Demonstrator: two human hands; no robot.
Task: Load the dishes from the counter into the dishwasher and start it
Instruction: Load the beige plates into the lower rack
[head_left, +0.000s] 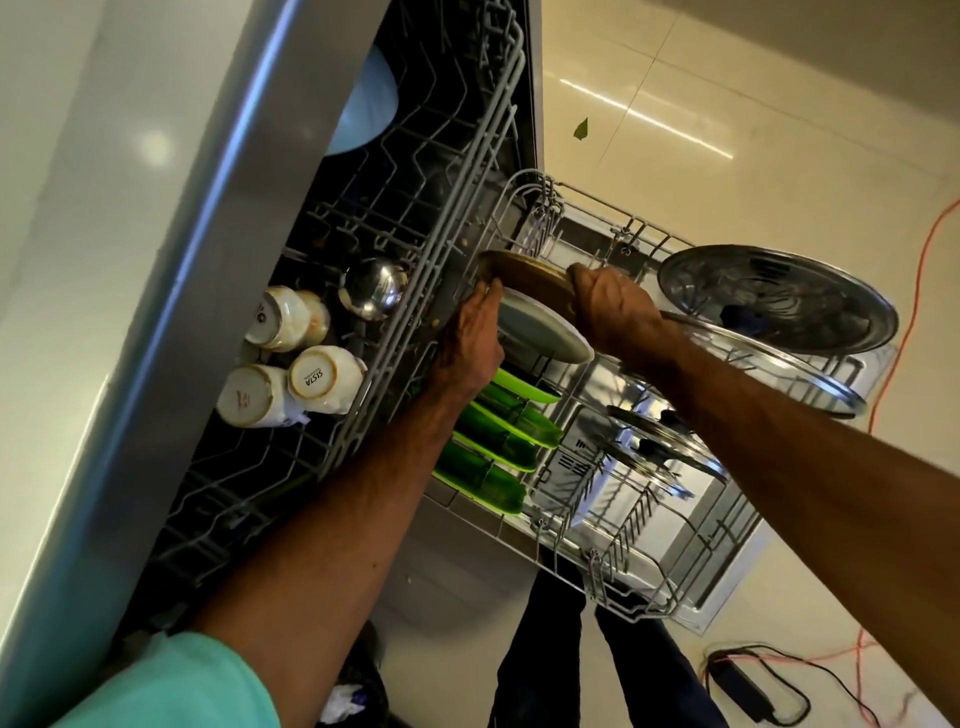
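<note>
Brown-rimmed plate (524, 275) stands on edge at the far left end of the dishwasher's pulled-out lower rack (641, 590), with your right hand (608, 306) curled over its right rim. Just nearer, a pale grey plate (545, 332) tilts the same way, and your left hand (475, 332) clasps its left rim. Bright green plates (498, 431) are slotted upright nearer you in the same row. Steel lids (779, 296) lie across the rack's right side. Upturned cups (311, 376) sit in the upper rack (415, 291) at left.

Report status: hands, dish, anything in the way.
Right hand grips brown plate at lower rack. Left hand holds grey plate beside it. Green plates fill nearer slots.
</note>
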